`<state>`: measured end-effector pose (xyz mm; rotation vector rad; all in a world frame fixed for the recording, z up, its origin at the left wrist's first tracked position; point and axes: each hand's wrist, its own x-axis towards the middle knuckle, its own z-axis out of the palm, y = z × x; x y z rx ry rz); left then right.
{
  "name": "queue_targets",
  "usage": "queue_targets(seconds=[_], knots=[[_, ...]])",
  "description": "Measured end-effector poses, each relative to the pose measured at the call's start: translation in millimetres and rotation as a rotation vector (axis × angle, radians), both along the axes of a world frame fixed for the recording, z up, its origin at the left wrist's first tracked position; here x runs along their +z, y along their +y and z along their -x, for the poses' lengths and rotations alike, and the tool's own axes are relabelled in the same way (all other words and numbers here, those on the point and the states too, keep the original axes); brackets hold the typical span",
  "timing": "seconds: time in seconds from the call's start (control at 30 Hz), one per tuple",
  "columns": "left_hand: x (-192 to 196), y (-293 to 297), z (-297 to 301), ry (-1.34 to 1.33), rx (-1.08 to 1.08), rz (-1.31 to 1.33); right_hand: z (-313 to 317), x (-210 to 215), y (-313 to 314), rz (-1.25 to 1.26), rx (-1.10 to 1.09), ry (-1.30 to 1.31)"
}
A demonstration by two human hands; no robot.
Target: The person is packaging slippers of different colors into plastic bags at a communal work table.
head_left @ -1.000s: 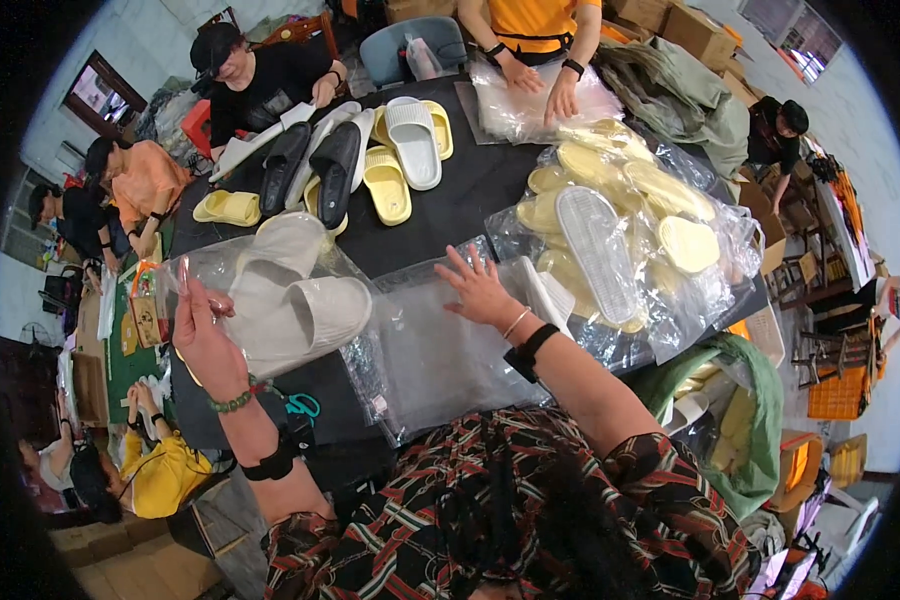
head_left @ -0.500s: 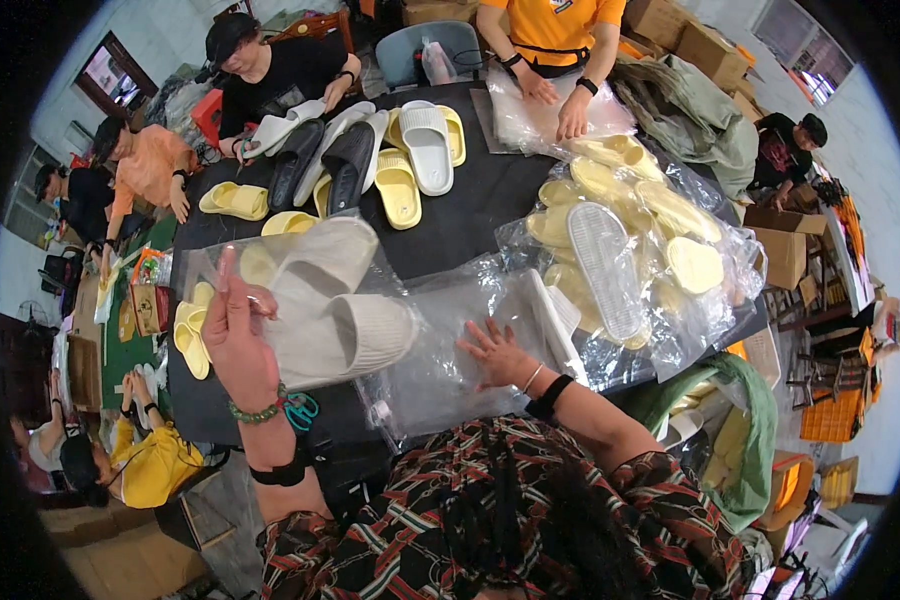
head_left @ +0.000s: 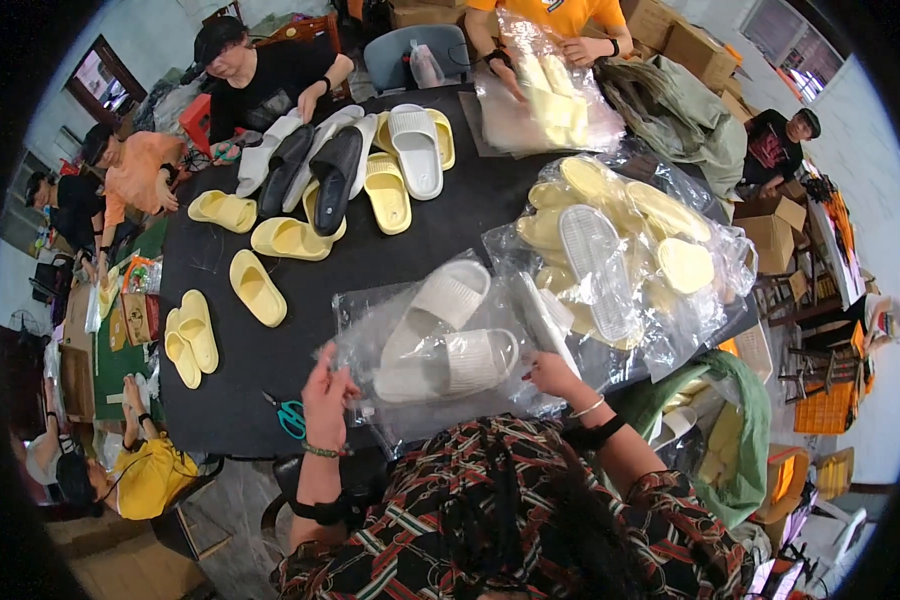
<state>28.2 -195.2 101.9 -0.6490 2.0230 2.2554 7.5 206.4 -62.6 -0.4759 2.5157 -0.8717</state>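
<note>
1. Left hand (head_left: 327,392) and right hand (head_left: 550,372) each pinch an end of a clear bag (head_left: 440,350) at the tabletop's (head_left: 370,270) near edge, apparently keeping it taut.
2. Inside lie two white slippers (head_left: 440,335), paired.
3. Scissors (head_left: 288,415) rest beside the left hand.
4. Bagged yellow slippers (head_left: 620,240) are heaped at the right edge.

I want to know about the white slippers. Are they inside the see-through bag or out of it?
Inside. Both white slippers lie under the clear bag's shiny plastic, with the left hand and right hand at its near edge.
</note>
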Motion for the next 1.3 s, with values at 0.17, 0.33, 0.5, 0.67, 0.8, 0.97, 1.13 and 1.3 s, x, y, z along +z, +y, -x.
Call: queue_targets(seconds=[0.17,0.33,0.5,0.67,0.8,0.97,1.13,1.3], knots=[[-49.6,-23.9,-24.4,-0.261,0.075,-0.253,4.9,31.4,-4.0,0.706,-0.814,-0.620],[-50.4,-19.8,-12.2,-0.297,0.038,-0.230,4.8,50.6,-28.1,0.094,-0.548,-0.254],[-38.4,-10.3,8.4,-0.120,-0.026,-0.203,3.6,27.3,-26.2,0.124,-0.456,0.057],[-6.2,-29.1,15.8,-0.010,-0.078,-0.131,-8.1,74.2,-50.8,0.222,-0.354,-0.040],[-5.2,-32.1,14.7,-0.163,-0.148,-0.300,-16.3,62.1,-42.3,0.107,-0.102,-0.289],[-23.8,-54.2,-10.6,-0.268,-0.261,-0.321,8.1,88.4,-49.0,-0.158,-0.052,-0.099],[-75.2,-66.1,-19.9,-0.274,-0.160,-0.872,43.3,71.6,-52.7,-0.025,0.110,0.218],[-84.1,-42.6,7.6,-0.357,-0.560,-0.205,60.9,69.1,-62.7,-0.236,0.207,0.115]])
